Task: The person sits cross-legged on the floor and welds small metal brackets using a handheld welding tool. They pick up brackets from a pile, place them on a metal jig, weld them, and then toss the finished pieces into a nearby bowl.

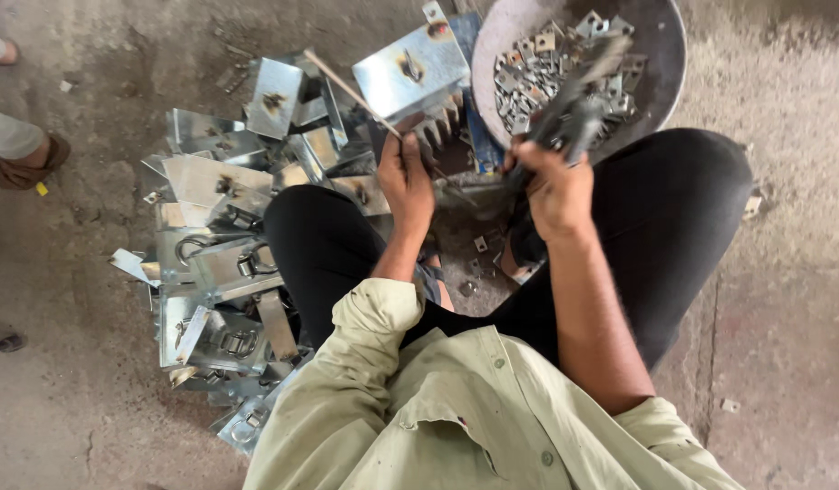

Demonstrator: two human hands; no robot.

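fingers (403, 152) of the left hand (407, 181) are closed around a thin rod (348, 89), which is held slanting toward the upper left of the frame. fingers of the right hand (557, 186) are wrapped tight around a dark, blurred hand tool (574, 104) at upper centre. just above the left hand a bright square metal plate (410, 68) with a rusty mark at its middle is seen, tilted. one round metal bowl (660, 41), in the upper right, is filled with small flat metal pieces (528, 77), too many to be counted. a heap of similar shiny plates (220, 263) with ring fittings is spread on the concrete floor (782, 318) at left; well over a dozen can be made out.
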